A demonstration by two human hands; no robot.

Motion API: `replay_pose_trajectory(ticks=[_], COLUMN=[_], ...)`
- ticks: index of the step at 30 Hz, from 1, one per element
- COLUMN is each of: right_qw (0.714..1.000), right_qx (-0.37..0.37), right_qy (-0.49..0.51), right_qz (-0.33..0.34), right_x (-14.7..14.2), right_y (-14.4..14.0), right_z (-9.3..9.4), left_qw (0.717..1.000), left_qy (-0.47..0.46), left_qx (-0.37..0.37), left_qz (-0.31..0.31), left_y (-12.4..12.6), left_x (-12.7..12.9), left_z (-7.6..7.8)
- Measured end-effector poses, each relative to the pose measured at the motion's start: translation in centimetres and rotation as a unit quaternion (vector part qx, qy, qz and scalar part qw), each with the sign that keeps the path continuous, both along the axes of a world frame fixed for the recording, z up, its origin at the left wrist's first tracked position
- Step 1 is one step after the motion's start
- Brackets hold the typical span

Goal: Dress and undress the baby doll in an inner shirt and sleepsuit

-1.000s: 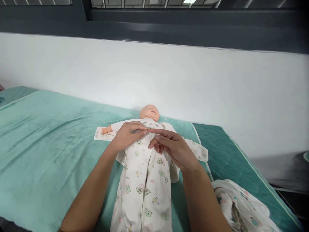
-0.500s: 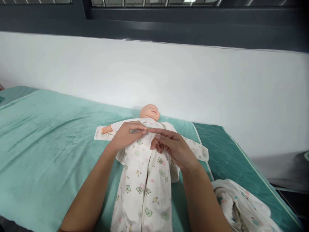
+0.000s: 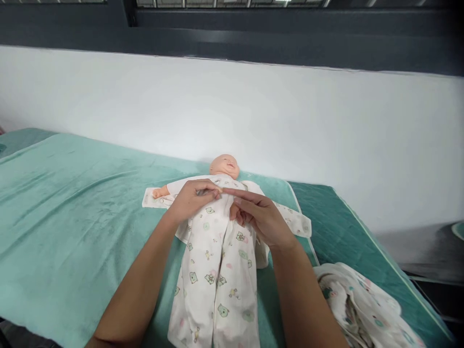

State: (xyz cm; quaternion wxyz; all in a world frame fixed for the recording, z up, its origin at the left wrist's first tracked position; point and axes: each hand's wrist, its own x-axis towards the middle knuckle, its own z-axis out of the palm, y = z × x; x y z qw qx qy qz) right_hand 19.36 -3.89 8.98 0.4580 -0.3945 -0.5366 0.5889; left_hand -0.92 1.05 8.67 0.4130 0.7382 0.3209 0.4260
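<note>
Your left hand [image 3: 190, 202] pinches the romper [image 3: 217, 270] at the doll's [image 3: 224, 166] chest | your right hand [image 3: 263, 220], fingers half-curled, grips its front edge.

White romper [image 3: 217, 270] with green bear print, teal blanket [image 3: 72, 212], white wall [image 3: 253, 111]

Teal blanket [image 3: 72, 203], white wall [image 3: 290, 125] — crumpled printed cloth [image 3: 358, 304] at right

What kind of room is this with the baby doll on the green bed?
Probably a baby-care practice room. A baby doll in a printed sleepsuit lies on a bed with a green blanket, both hands rest on its chest, and a spare garment lies nearby.
</note>
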Motion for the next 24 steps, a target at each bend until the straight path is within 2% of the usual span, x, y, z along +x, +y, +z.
replay_pose_trajectory(ticks=[1,3,5,7,9,11,13,16,18,20,24], right_qw=[0.999,0.986,0.946,0.887,0.842,0.820,0.800,0.766,0.766,0.781,0.800], right_qx=[0.011,0.051,0.119,0.189,0.212,0.199,0.179,0.161,0.151,0.130,0.090], right_qy=[0.003,-0.014,-0.075,-0.185,-0.305,-0.395,-0.460,-0.524,-0.522,-0.488,-0.442], right_qz=[-0.038,-0.158,-0.292,-0.378,-0.390,-0.363,-0.340,-0.337,-0.345,-0.367,-0.396], right_x=[0.2,0.8,1.7,2.8,3.7,4.1,4.2,4.5,5.2,6.2,7.6], right_y=[0.2,0.7,1.3,1.8,2.1,2.2,2.3,2.7,3.2,3.6,4.0], right_z=[-0.4,-1.6,-3.3,-5.3,-7.3,-8.7,-9.4,-9.3,-9.0,-8.8,-8.6], left_qw=[1.000,0.999,0.996,0.990,0.982,0.970,0.951,0.919,0.898,0.873,0.802], left_qy=[0.006,0.028,0.056,0.080,0.111,0.152,0.202,0.279,0.334,0.401,0.556], left_qx=[0.008,0.029,0.062,0.104,0.144,0.184,0.228,0.274,0.282,0.277,0.220], left_qz=[0.007,0.025,0.042,0.055,0.054,0.050,0.052,0.055,0.045,0.027,-0.014], left_y=[0.0,0.0,-0.2,-0.5,-1.0,-1.5,-1.9,-2.1,-1.7,-0.9,1.4], left_x=[0.2,0.6,1.2,1.9,2.7,3.5,4.5,6.0,7.3,8.8,12.4], left_z=[-0.1,-0.2,-0.2,-0.1,-0.1,-0.3,-0.6,-1.0,-0.7,0.0,1.4])
